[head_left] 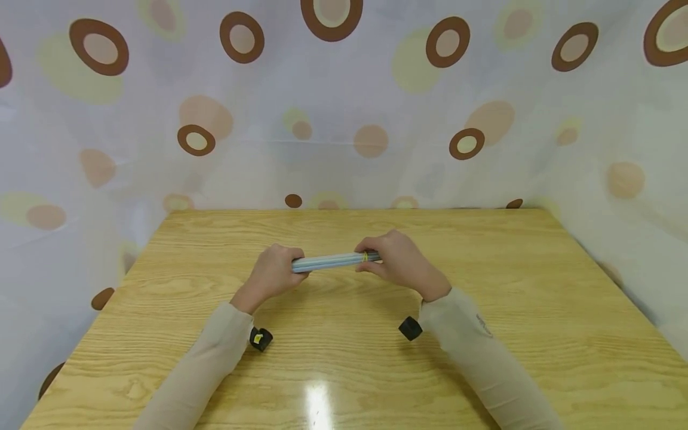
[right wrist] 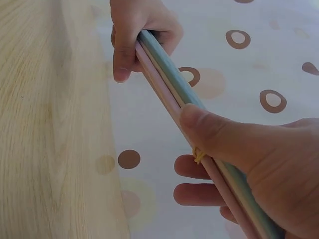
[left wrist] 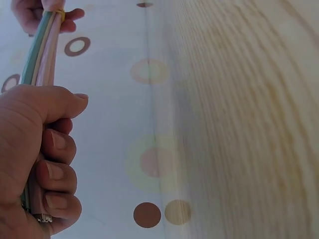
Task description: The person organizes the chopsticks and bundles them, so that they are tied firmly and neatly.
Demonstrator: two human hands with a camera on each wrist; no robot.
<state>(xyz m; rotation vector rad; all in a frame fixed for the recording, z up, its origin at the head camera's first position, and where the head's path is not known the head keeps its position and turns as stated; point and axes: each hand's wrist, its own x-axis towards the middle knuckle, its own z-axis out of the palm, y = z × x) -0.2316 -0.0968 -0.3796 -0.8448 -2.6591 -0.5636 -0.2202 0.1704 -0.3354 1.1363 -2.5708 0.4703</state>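
A bundle of slim pastel chopsticks (head_left: 329, 261), teal, pink and beige, is held slightly tilted above the table, its right end a little higher in the head view. My left hand (head_left: 273, 270) grips one end; in the left wrist view its fingers (left wrist: 61, 177) curl round the sticks. Near the other end, my right hand (head_left: 400, 260) pinches the bundle between its thumb and fingers. A thin yellow band (right wrist: 199, 155) circles the sticks beside the right thumb. Part of the bundle is hidden inside each hand.
A wood-grain table (head_left: 333, 322) lies below both hands. Pale cloth (head_left: 344, 101) with brown, pink and yellow spots hangs behind it and at both sides. Small black blocks, left one (head_left: 261, 339) and right one (head_left: 411, 328), show beside the sleeve cuffs.
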